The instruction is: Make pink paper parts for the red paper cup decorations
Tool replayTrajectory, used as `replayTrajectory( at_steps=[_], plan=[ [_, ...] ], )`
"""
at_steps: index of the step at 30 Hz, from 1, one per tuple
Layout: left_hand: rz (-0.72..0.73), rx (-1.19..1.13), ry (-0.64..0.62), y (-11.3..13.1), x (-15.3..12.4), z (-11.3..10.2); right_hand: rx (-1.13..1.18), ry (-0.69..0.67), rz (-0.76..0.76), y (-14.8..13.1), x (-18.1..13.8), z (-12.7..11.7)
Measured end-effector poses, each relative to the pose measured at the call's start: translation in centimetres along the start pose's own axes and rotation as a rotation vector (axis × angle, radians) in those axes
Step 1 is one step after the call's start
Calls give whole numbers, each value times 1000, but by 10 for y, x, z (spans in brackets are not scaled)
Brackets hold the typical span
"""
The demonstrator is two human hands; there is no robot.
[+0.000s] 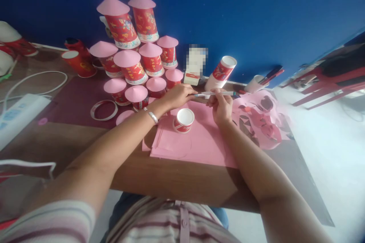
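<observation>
Both hands meet over a stack of pink paper sheets (199, 144) on the wooden table. My right hand (221, 106) is closed round a white pen (218, 93) that lies level and points left. My left hand (179, 95) pinches the pen's left end, a silver bracelet on its wrist. Just in front of the hands a small red and white paper cup (184, 119) stands on the pink paper, mouth up. A drawn circle shows faintly on the sheet near the cup.
A pile of red cups with pink cone lids (134, 60) rises behind my left hand. Pink paper scraps (262, 117) lie to the right. A tube of stacked cups (221, 72), a pen holder (256, 82), a cut cup rim (104, 110) and a power strip (19, 117) are nearby.
</observation>
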State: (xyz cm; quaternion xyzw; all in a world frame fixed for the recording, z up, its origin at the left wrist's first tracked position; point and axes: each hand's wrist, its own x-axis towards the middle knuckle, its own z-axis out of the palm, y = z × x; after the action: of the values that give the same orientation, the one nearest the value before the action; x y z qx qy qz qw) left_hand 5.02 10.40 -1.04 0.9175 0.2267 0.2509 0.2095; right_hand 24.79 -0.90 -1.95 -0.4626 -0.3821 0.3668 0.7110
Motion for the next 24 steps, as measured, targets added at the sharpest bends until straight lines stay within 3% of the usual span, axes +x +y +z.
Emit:
replayTrajectory(
  at_steps=[4,7,11,15,17,21,24],
  plan=[
    [-36,-30,-103,7,13,8,6,23,-10,-5,0,-1],
    [-53,-84,-71,10,10,6,19,33,-17,-6,-1,-1],
    [-126,-262,75,21,-25,-13,28,-6,-18,-2,-4,1],
    [-231,-727,54,39,-73,-29,11,-37,-25,4,-8,6],
    [-219,-817,9,46,-91,-27,-16,-69,-35,7,-10,7],
    [-247,-663,-113,57,-101,-9,-56,-132,-53,11,-14,8],
    [-316,-796,10,68,-88,-1,-92,-155,-119,8,-20,10]
  ],
)
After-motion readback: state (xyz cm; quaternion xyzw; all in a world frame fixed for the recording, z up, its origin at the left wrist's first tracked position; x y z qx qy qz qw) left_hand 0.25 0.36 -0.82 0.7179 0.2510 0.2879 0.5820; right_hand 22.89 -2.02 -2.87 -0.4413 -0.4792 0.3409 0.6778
